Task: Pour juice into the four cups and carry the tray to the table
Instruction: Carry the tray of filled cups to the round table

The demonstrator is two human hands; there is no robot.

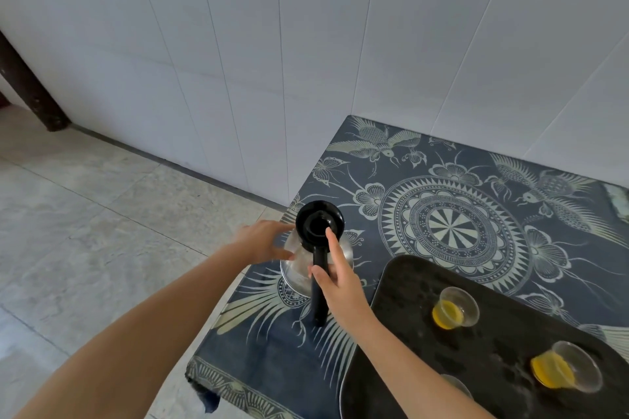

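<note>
White-tiled wall (306, 61) and pale grey stone floor (85, 214) framed a table under a dark blue cloth printed with pale butterflies and a round medallion (452, 224). Close to the cloth's left edge stood the clear glass jug with a black lid and a long black handle (299, 265).

The left hand (263, 241) lay against the jug's glass side with its fingers stretched out; it was blurred. The right hand (337, 286) held the handle, thumb across it and forefinger straight up to the lid; its other fingers were hidden.

To the right lay the flat black tray (408, 333). It bore a small clear plastic cup with orange juice (454, 308), a second like it (565, 369) nearer the camera, and the rim of a third cup (457, 384) half hidden behind the right forearm. A fourth was out of view.

The pouring looked largely done. The danger lay in the jug's place: so near the edge, a nudge from either hand could send it to the hard floor. Light cups might also slide or tip if the tray were lifted unevenly.

A dark post (30, 85) leaned at the far left.
</note>
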